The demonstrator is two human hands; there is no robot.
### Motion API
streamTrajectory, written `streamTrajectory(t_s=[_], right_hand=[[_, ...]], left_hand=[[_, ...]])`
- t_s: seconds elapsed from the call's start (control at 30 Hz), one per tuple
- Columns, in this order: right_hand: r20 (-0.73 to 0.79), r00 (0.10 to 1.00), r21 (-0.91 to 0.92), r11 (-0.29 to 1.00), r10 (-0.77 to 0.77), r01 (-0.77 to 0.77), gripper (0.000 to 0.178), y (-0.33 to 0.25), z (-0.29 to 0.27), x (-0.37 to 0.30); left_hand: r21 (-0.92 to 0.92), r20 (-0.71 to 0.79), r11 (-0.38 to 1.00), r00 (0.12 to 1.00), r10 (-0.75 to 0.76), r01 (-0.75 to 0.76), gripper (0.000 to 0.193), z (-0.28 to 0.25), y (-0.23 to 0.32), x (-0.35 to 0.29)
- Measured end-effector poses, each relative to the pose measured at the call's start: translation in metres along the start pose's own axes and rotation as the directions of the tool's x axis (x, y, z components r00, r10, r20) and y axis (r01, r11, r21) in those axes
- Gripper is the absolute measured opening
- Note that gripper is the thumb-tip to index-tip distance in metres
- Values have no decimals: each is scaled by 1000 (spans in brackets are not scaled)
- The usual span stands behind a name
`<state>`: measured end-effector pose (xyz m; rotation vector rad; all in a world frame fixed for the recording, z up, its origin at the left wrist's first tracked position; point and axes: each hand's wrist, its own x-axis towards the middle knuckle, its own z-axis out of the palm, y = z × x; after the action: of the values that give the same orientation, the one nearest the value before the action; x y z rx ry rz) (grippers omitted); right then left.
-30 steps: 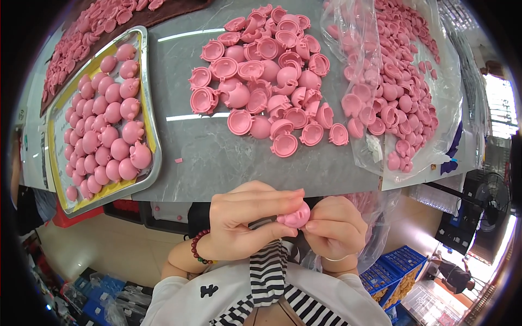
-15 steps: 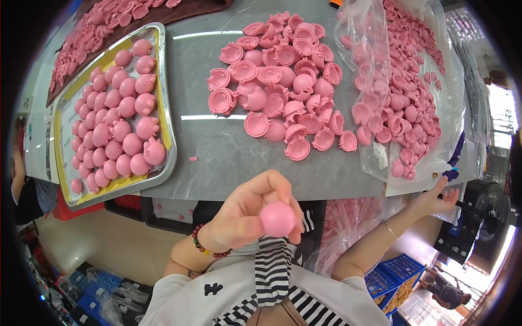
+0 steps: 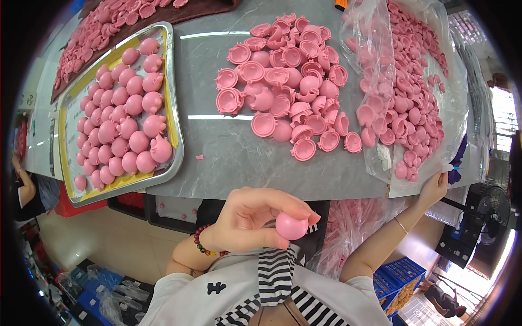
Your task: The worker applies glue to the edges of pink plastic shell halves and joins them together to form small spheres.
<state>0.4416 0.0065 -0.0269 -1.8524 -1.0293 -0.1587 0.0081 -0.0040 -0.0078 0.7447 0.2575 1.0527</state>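
Note:
My left hand [image 3: 253, 220] pinches a smooth pink ball [image 3: 291, 226] between thumb and fingers, in front of my chest at the near table edge. My right hand [image 3: 435, 187] is stretched out at the table's right corner, its fingers drawn together beside a white sheet edge and a dark purple cloth [image 3: 457, 160]. What those fingers grip is too small to make out. Beyond my left hand lies a loose pile of pink half shells [image 3: 263, 124], some showing hollow insides. A metal tray [image 3: 175, 108] on the left holds many closed pink balls with small prongs.
A clear plastic bag [image 3: 375, 32] spills many pink pieces [image 3: 413, 117] at the right. More pink shells [image 3: 103, 27] lie on a brown cloth [image 3: 163, 19] at the far left. A small pink scrap [image 3: 199, 157] rests on the grey table. A black fan [image 3: 492, 209] stands at right.
My right hand has moved up to the table corner, and its spread fingers have come together. The ball in my left hand has shifted slightly right and down.

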Motion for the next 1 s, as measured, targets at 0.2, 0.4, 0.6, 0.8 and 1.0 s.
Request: streamTrajectory(t_s=[0.2,0.4,0.6,0.8,1.0], right_hand=[[-51,999,-44,999,-1,-1,32,0,-7,-4],[-177,891,34,902,-419,431,34,-55,-10,-61],[354,776,-125,796,-522,592,14,-135,22,-97],[79,952,-23,954,-296,299,14,-145,41,-98],[278,845,16,882,-457,471,13,-149,43,-96]], left_hand=[[74,-18,997,1000,-22,23,42,5,6,0],[99,80,995,997,23,-31,45,-3,2,2],[128,98,992,995,-6,-6,44,-1,-1,5],[118,89,993,996,-23,12,44,2,-5,5],[99,33,995,999,-27,23,43,3,-6,1]])
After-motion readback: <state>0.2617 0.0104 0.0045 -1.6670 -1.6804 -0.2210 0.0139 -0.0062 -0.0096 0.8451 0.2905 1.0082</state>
